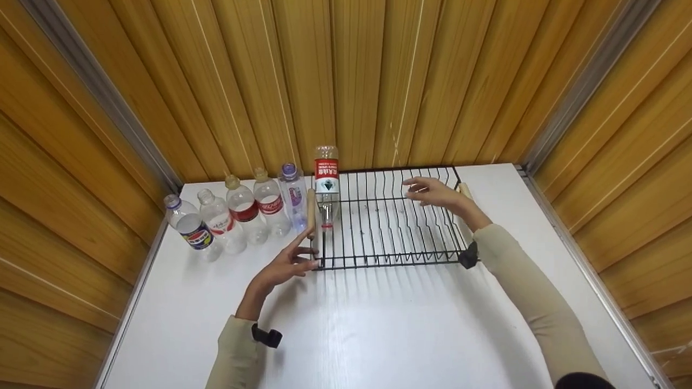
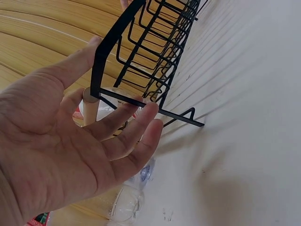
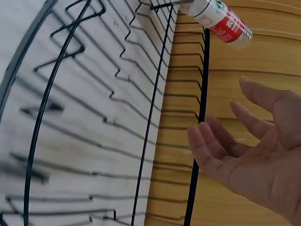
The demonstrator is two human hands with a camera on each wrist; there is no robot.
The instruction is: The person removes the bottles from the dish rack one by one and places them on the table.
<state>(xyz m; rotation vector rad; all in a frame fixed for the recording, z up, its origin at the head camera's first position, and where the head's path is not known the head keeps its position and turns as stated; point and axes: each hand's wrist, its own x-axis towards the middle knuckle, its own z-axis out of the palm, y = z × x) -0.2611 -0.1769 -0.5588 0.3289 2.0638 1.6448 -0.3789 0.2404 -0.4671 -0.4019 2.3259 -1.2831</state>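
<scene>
A clear plastic bottle [image 1: 327,175] with a red-and-white label leans upside down at the left end of a black wire rack [image 1: 389,200], its red cap toward the front. My left hand [image 1: 289,265] is at the rack's front left corner, below the wooden handle [image 1: 311,208]. In the left wrist view, the left fingers [image 2: 136,136] lie loosely bent against the black frame. My right hand [image 1: 432,192] hovers over the rack's right part with fingers apart and nothing held. The right wrist view shows the right fingers [image 3: 216,146] close to the rack's dark rail.
Several clear bottles stand uncapped in a row left of the rack, among them a blue-labelled one [image 1: 194,232], a red-labelled one [image 1: 246,210] and a purple-tinted one [image 1: 294,197]. The white table [image 1: 351,335] meets wood-patterned walls [image 1: 357,81] behind and at both sides.
</scene>
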